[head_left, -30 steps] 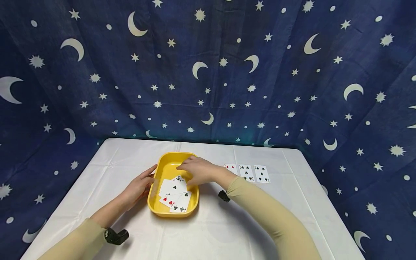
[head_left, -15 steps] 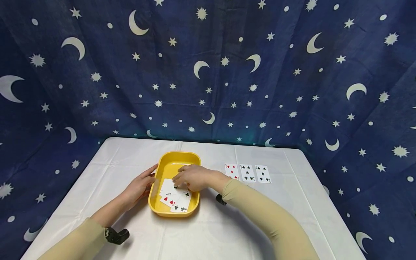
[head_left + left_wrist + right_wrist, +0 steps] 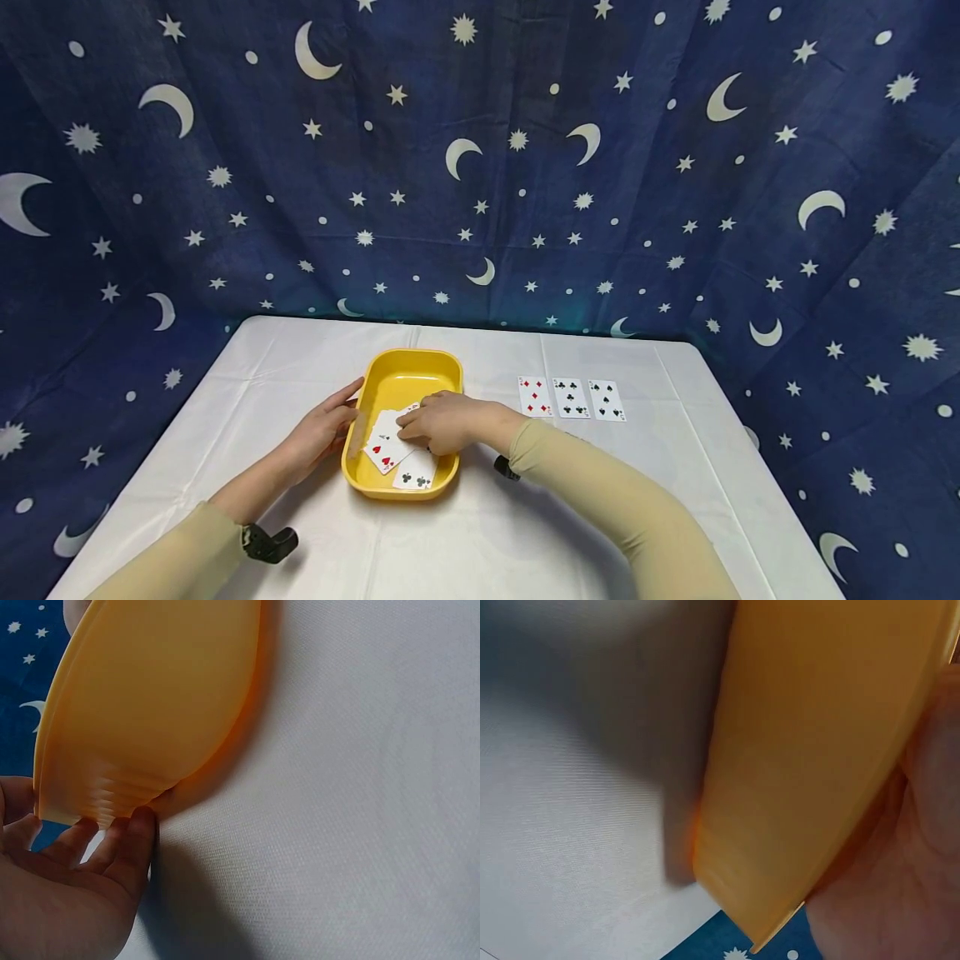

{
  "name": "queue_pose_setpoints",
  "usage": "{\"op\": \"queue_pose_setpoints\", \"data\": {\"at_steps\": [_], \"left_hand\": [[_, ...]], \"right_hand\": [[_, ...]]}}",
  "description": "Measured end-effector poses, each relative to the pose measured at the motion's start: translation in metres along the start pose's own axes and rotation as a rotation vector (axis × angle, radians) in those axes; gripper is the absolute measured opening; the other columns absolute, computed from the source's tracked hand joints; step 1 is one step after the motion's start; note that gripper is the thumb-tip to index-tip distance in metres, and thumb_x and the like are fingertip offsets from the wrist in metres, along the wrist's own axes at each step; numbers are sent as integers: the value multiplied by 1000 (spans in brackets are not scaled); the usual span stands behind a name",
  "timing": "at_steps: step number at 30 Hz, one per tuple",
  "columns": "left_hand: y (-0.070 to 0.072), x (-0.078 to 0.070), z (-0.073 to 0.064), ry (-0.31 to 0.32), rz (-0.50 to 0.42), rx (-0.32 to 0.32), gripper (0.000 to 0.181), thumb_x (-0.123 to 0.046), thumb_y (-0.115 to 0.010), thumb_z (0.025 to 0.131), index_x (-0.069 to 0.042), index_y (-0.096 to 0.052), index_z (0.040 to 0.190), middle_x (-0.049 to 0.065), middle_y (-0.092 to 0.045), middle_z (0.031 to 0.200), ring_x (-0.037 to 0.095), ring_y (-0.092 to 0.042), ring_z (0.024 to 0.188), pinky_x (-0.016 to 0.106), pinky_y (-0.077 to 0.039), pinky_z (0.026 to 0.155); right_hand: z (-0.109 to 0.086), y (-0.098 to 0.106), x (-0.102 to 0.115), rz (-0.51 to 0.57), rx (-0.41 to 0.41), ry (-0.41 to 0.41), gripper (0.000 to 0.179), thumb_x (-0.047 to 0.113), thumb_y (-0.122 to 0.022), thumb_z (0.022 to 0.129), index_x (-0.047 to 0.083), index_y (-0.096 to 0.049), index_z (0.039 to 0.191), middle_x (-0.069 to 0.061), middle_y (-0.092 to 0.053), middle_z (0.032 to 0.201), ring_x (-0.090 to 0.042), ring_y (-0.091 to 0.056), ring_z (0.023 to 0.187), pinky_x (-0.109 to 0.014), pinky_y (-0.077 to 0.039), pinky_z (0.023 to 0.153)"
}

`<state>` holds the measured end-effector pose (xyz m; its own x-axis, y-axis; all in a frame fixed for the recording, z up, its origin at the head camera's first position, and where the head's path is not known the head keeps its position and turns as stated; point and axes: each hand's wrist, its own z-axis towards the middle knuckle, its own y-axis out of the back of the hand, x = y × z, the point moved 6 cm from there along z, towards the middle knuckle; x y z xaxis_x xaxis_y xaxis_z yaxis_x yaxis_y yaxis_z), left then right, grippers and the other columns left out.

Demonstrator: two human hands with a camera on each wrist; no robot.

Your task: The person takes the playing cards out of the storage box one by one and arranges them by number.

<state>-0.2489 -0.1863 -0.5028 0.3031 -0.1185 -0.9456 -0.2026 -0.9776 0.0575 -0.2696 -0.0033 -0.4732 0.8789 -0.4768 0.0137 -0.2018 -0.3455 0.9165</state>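
Tray (image 3: pixel 405 371), yellow, stands on the white-covered table (image 3: pixel 487 521); take its centre as the clock's hub, twelve pointing away from the person. Left hand (image 3: pixel 318 429) sits at nine o'clock, fingers extended and slightly apart, tips touching the outer wall. Right hand (image 3: pixel 447 419) reaches over the rim at three o'clock, fingers angled down onto the loose cards (image 3: pixel 382 423), which overlap between hub and six o'clock. From where I stand, I cannot tell whether it pinches one. Three face-up cards (image 3: pixel 572 399) lie in a row outside, near three o'clock.

Caution: broad fingertip pressure could drag overlapping cards together. Scraping for an edge could bend a corner. Slack left-hand contact could let the tray shift. A low right sleeve (image 3: pixel 592 483) could knock the row askew.
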Motion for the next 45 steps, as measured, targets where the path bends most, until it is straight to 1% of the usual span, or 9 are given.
{"op": "queue_pose_setpoints", "data": {"at_steps": [6, 12, 15, 19, 22, 27, 31, 38, 45], "left_hand": [[-1, -1, 0, 4, 3, -2, 65, -16, -43, 105, -23, -21, 166, 21, -31, 162, 34, -50, 135, 40, -48, 103], [-1, -1, -2, 9, 9, -6, 65, -17, -44, 105, -24, -21, 165, 22, -31, 163, 35, -50, 134, 42, -47, 104], [-1, -2, -2, 7, 6, -3, 65, -17, -44, 105, -24, -20, 166, 22, -31, 162, 35, -51, 134, 42, -48, 104], [-1, -2, -2, -2, 2, 4, 65, -17, -43, 105, -23, -19, 166, 22, -32, 162, 35, -51, 133, 41, -48, 104], [-1, -1, -1, -2, 2, 2, 65, -17, -43, 105, -23, -20, 166, 22, -33, 161, 35, -52, 132, 41, -49, 103], [-2, 0, -1, 7, 12, -2, 66, -18, -44, 105, -25, -20, 166, 22, -33, 161, 35, -51, 132, 41, -49, 102], [-2, -1, -1, 8, 10, -2, 66, -18, -44, 105, -25, -20, 166, 22, -31, 162, 36, -50, 134, 41, -49, 103], [-2, -2, -1, 6, 13, -2, 66, -18, -44, 105, -24, -20, 166, 22, -31, 162, 37, -49, 135, 44, -46, 106], [-2, -2, -1, 10, 12, -4, 66, -17, -43, 104, -24, -20, 166, 22, -31, 162, 37, -48, 136, 47, -44, 109]], "right_hand": [[-2, -1, -1, -30, 7, -52, 59, 23, -67, 93, 33, -54, 150, 12, -45, 155, -18, -43, 138, -39, -29, 118], [-3, 6, -6, -2, -75, -39, 60, 29, -74, 91, 29, -56, 148, 8, -52, 146, -16, -46, 133, -38, -30, 117], [-1, 8, -11, 21, -91, -48, 69, 28, -77, 89, 30, -50, 153, 11, -47, 153, -18, -39, 140, -39, -28, 118], [4, 8, -15, 37, -64, -53, 81, 22, -79, 86, 30, -42, 158, 12, -35, 162, -23, -29, 149, -42, -23, 121], [8, 8, -14, 48, -42, -55, 84, 18, -79, 85, 30, -40, 159, 13, -34, 163, -24, -27, 151, -41, -23, 121], [12, 6, -14, 86, -38, -67, 83, 16, -81, 83, 29, -44, 157, 14, -43, 156, -18, -33, 145, -34, -28, 118], [13, 6, -16, 69, -62, -68, 80, 23, -85, 81, 26, -49, 153, 10, -50, 149, -16, -39, 136, -30, -31, 115], [13, 6, -18, 29, -69, -88, 84, 39, -87, 79, 24, -49, 152, 6, -51, 147, -17, -39, 136, -32, -30, 116], [13, 8, -22, 30, -77, -121, 83, 40, -88, 77, 24, -52, 150, 6, -51, 145, -18, -40, 135, -35, -30, 117]]}}
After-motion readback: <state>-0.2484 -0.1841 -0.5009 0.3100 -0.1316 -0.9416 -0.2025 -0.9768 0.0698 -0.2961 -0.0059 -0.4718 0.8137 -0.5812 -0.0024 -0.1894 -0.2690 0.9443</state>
